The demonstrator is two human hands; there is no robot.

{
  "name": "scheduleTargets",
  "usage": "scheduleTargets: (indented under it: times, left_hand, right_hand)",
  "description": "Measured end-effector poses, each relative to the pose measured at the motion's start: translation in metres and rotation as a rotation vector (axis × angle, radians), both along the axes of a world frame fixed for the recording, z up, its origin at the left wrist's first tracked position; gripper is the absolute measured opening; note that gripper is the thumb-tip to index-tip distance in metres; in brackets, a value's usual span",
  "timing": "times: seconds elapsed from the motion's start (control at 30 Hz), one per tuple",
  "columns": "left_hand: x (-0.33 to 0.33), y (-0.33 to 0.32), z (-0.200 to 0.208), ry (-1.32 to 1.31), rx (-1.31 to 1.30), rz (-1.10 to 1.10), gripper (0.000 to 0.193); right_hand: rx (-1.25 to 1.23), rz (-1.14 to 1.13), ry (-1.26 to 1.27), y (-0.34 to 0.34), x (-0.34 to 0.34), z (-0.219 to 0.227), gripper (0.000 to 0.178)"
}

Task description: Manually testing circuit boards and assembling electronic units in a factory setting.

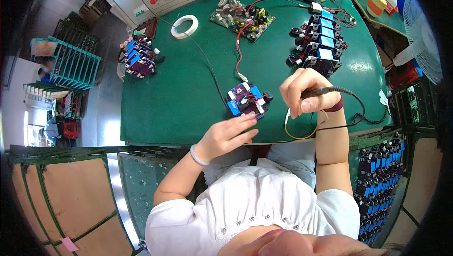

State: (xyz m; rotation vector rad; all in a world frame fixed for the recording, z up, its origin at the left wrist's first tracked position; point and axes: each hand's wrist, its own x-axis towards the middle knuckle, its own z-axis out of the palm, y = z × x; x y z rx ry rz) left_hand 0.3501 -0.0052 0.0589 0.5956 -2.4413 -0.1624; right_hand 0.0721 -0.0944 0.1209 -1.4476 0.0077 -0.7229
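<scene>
A small purple circuit board [241, 90] with blue parts and white connectors lies on the green bench in front of me. My left hand [225, 135] reaches to its near edge, fingers stretched out, fingertips at or just over the board; whether they touch it I cannot tell. My right hand [304, 90] is closed, raised to the right of the board, and grips a dark probe handle [325, 90] with a coiled black cord [375, 120]. The probe's tip is hidden. A thin white-and-yellow lead [299, 138] hangs below this hand.
A row of similar boards [325, 41] stands at the back right, a smaller stack [138, 56] at the left. Behind lie a larger wired board [255, 22] and a white tape roll [185, 27]. A red wire [238, 50] and black cable [205, 55] cross the bench [188, 105]. A fan [422, 43] stands right.
</scene>
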Motion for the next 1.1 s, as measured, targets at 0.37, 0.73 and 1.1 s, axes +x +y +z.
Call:
scheduleTargets:
  times: [0.37,0.73,1.1]
  left_hand:
    - [0.003,-0.032,0.016,0.068,0.355,0.410,0.042]
    - [-0.010,-0.115,0.006,0.036,0.374,-0.164,0.042]
    - [0.015,-0.136,-0.007,-0.007,0.135,0.026,0.029]
  right_hand:
    - [-0.050,0.052,0.128,-0.004,-0.001,-0.004,0.034]
    - [-0.095,0.024,0.138,-0.008,-0.004,-0.003,0.030]
    - [-0.330,-0.323,0.612,-0.013,0.023,-0.006,0.040]
